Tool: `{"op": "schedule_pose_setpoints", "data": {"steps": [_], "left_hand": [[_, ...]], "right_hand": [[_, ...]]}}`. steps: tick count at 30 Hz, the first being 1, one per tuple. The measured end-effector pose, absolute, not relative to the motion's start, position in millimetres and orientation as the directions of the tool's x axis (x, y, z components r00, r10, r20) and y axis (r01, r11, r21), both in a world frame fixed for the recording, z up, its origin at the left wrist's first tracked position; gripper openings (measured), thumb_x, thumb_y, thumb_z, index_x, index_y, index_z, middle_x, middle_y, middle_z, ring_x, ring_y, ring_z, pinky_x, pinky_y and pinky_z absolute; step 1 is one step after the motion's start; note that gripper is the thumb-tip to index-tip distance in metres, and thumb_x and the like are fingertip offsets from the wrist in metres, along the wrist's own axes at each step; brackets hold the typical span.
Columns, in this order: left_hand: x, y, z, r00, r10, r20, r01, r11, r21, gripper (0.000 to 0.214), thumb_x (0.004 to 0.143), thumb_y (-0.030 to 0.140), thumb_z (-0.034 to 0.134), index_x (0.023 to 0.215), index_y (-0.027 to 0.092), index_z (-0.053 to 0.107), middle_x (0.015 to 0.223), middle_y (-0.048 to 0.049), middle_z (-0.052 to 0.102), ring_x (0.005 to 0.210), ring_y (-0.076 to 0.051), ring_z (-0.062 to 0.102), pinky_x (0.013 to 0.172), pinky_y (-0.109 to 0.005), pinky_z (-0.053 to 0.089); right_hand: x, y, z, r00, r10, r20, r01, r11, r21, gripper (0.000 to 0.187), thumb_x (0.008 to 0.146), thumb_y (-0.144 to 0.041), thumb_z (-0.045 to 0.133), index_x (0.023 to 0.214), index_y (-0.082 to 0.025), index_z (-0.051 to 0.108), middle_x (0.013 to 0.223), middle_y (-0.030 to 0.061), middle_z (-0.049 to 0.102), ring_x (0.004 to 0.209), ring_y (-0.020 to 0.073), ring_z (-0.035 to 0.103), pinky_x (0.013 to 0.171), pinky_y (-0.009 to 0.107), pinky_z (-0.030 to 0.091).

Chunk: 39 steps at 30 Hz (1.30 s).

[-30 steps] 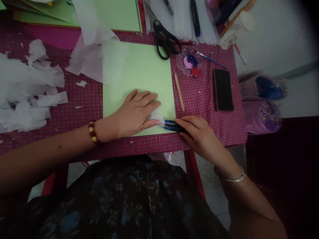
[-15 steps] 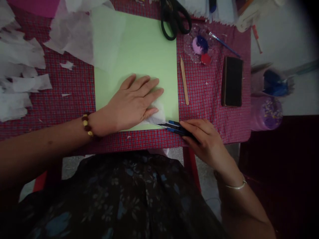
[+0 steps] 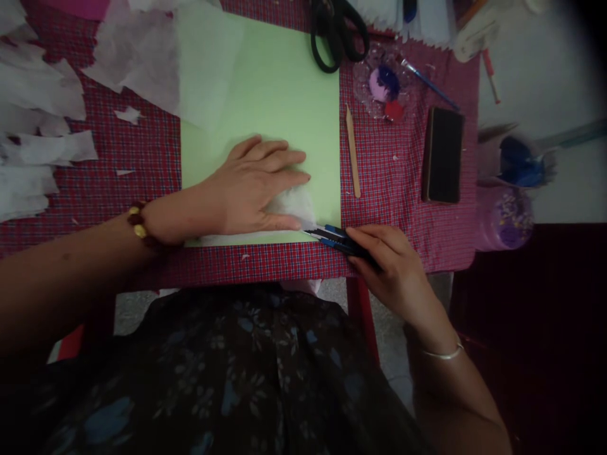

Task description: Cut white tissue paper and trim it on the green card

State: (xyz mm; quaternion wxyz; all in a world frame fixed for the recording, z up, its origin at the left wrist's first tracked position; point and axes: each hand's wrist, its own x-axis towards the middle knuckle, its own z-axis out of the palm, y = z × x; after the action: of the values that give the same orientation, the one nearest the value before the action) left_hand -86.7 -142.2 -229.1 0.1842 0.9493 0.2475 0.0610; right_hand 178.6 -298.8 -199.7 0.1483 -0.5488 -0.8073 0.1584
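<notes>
My left hand (image 3: 258,186) lies flat with fingers spread, pressing a small piece of thin white paper (image 3: 296,203) onto a light green sheet (image 3: 284,82). Much of the white piece is hidden under the palm. My right hand (image 3: 393,265) is wrapped round a blue and black box cutter (image 3: 339,239). Its blade points left and meets the white paper's lower right corner, close to my left thumb tip. A larger translucent white sheet (image 3: 203,69) overlaps the green sheet's upper left part.
Black scissors (image 3: 337,38) rest at the green sheet's top right. Right of it lie a wooden stick (image 3: 353,151), a clear paint dish (image 3: 379,82), a paintbrush (image 3: 429,84) and a phone (image 3: 443,155). Torn white papers (image 3: 42,95) cover the left side of the checked cloth (image 3: 142,151).
My left thumb has stretched out toward the blade and the wrist has shifted left, uncovering more of the white paper. The box cutter stays near the same corner, slightly more tilted.
</notes>
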Motion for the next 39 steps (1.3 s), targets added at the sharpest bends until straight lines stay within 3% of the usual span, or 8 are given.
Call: {"op": "schedule_pose_setpoints", "data": {"steps": [8,13,17,22,27,30,33,39], "left_hand": [[-79.7,-149.1,-225.9,0.823,0.567,-0.009,0.526,-0.757,0.387,0.053,0.101,0.052,0.032,0.143,0.024,0.046,0.156,-0.0051,0.038,0.144,-0.030,0.027,0.119,-0.051,0.013],[-77.5,-144.4,-219.5,0.834,0.552,-0.015,0.511,-0.760,0.402,0.055,0.098,0.054,0.036,0.140,0.021,0.050,0.154,-0.0093,0.039,0.141,-0.031,0.031,0.116,-0.050,0.020],[-67.6,-139.8,-211.5,0.871,0.491,-0.009,0.469,-0.827,0.309,0.056,0.097,0.053,0.039,0.135,0.014,0.055,0.148,-0.0161,0.044,0.134,-0.037,0.038,0.110,-0.054,0.027],[-57.5,-130.5,-215.8,0.901,0.433,0.027,0.402,-0.856,0.324,0.058,0.093,0.050,0.047,0.144,0.020,0.047,0.155,-0.0100,0.038,0.139,-0.035,0.033,0.115,-0.054,0.018],[-60.3,-119.2,-226.5,0.926,0.374,0.057,0.338,-0.885,0.322,0.064,0.096,0.057,0.037,0.147,0.018,0.042,0.158,-0.0108,0.034,0.142,-0.032,0.030,0.118,-0.052,0.014],[-60.8,-118.3,-228.0,0.925,0.374,0.068,0.339,-0.893,0.296,0.070,0.095,0.063,0.034,0.147,0.016,0.042,0.157,-0.0127,0.035,0.141,-0.033,0.030,0.117,-0.053,0.015],[-60.1,-119.6,-227.8,0.918,0.390,0.071,0.349,-0.881,0.320,0.070,0.094,0.065,0.033,0.147,0.020,0.042,0.157,-0.0082,0.035,0.141,-0.032,0.029,0.118,-0.053,0.014],[-59.3,-121.0,-225.6,0.917,0.395,0.048,0.369,-0.890,0.267,0.064,0.095,0.058,0.038,0.147,0.020,0.041,0.157,-0.0093,0.035,0.142,-0.031,0.029,0.117,-0.051,0.015]], "right_hand": [[181.4,-296.3,-198.6,-0.370,0.927,0.065,0.835,0.362,-0.415,0.049,0.091,-0.014,0.061,0.138,-0.023,0.052,0.119,0.0116,0.063,0.106,0.0263,0.059,0.091,0.046,0.052],[181.6,-294.6,-195.6,-0.379,0.924,0.051,0.835,0.365,-0.412,0.051,0.091,-0.015,0.060,0.140,-0.025,0.051,0.119,0.0108,0.062,0.107,0.0269,0.060,0.091,0.047,0.052],[181.2,-295.1,-193.6,-0.375,0.926,0.035,0.841,0.356,-0.407,0.049,0.092,-0.016,0.060,0.140,-0.025,0.051,0.120,0.0106,0.062,0.106,0.0267,0.059,0.091,0.046,0.052],[182.3,-295.5,-194.8,-0.383,0.923,0.036,0.838,0.363,-0.406,0.048,0.092,-0.016,0.060,0.139,-0.024,0.051,0.119,0.0110,0.062,0.106,0.0262,0.059,0.091,0.046,0.052],[183.7,-290.0,-196.8,-0.396,0.918,0.037,0.832,0.375,-0.408,0.045,0.092,-0.016,0.060,0.136,-0.021,0.052,0.119,0.0115,0.061,0.107,0.0259,0.058,0.093,0.046,0.052],[181.6,-283.2,-196.2,-0.414,0.910,0.036,0.827,0.392,-0.404,0.043,0.092,-0.016,0.059,0.135,-0.020,0.053,0.120,0.0118,0.061,0.108,0.0260,0.058,0.094,0.046,0.052],[176.8,-275.0,-194.6,-0.433,0.901,0.029,0.817,0.406,-0.409,0.041,0.093,-0.016,0.058,0.134,-0.019,0.054,0.120,0.0122,0.061,0.109,0.0259,0.059,0.095,0.045,0.051],[166.8,-264.9,-192.1,-0.476,0.879,0.018,0.798,0.440,-0.412,0.042,0.093,-0.017,0.058,0.134,-0.019,0.053,0.120,0.0122,0.061,0.111,0.0264,0.058,0.096,0.046,0.051]]}}
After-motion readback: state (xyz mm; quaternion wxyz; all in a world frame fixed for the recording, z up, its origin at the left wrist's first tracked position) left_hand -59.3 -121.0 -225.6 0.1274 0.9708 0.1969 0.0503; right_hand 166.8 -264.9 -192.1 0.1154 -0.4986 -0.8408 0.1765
